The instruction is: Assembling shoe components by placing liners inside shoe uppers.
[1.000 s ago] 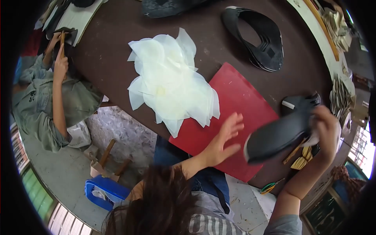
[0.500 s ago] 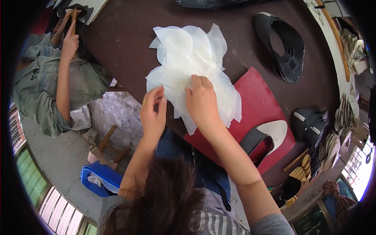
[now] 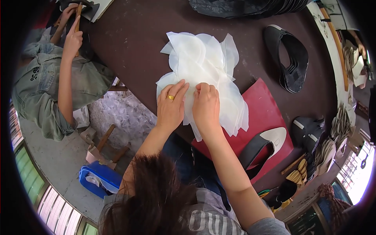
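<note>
A loose pile of thin, milky translucent cut sheets [image 3: 203,58] with curved edges lies overlapping on the brown tabletop. Flat on the pile's near left part rests my left hand [image 3: 171,103], its fingers stretched forward, a gold ring on one of them. Close beside it, my right hand [image 3: 206,103] has its fingers drawn together and bent down onto the top sheets. Whatever is between those fingertips is hidden. Under the pile's right side runs a red sheet [image 3: 262,105], and on it stands a black and white shoe upper [image 3: 262,148].
Black stacked shoe uppers [image 3: 288,58] lie at the far right, with more dark pieces [image 3: 243,8] at the back edge. A co-worker [image 3: 43,90] on the left grips a wooden handle [image 3: 78,23]. A blue bin [image 3: 100,178] stands low at left.
My left hand has come in from beside the pile and now lies on it. My right hand's fingers have closed together over the sheets. The whole view has shifted slightly.
</note>
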Tool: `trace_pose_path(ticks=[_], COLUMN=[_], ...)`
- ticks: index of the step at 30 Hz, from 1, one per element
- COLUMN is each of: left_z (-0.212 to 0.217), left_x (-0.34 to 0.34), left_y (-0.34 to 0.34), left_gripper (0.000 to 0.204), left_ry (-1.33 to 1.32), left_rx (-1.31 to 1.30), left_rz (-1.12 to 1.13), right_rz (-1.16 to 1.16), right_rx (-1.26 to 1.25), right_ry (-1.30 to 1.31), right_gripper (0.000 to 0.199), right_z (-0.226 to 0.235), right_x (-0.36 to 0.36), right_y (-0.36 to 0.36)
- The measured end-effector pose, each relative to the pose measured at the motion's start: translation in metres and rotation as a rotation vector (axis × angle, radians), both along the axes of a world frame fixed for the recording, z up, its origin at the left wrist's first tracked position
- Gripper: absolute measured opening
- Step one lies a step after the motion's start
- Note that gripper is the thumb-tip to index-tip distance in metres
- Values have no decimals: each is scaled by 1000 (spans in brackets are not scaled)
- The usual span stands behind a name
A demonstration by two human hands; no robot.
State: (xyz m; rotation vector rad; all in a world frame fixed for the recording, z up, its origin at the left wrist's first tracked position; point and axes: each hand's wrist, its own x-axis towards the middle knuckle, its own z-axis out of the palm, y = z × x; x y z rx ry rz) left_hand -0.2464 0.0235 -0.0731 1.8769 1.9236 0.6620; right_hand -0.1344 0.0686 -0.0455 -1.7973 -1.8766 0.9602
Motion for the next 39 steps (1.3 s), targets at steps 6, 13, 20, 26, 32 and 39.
trace_pose_path(ticks=[6,13,20,26,32,39], left_z=[-3,6,7,76,67,78], left_x=[6,19,40,137,346,332], left_y=[5,19,24,50,15,-17], left_gripper=[45,40,40,26,30,29], left_ry=[25,4,181,281,-196,-722], left_rx=[-4,-6,44,166,14,-529], left_rz=[-25,-61,-151,-60,-894,-471], right_rz=[139,182,-541,-1232,-1399,-1500], right_rx=[135,240,295,422,435,260], right_ry=[128,171,486,721,852,947], right_gripper=[23,13,6,14,18,19], right_z=[6,29,114,126,95,66], right_x=[21,62,182,354,387,369], right_y=[-21,-16,-59,-77,-95,-111])
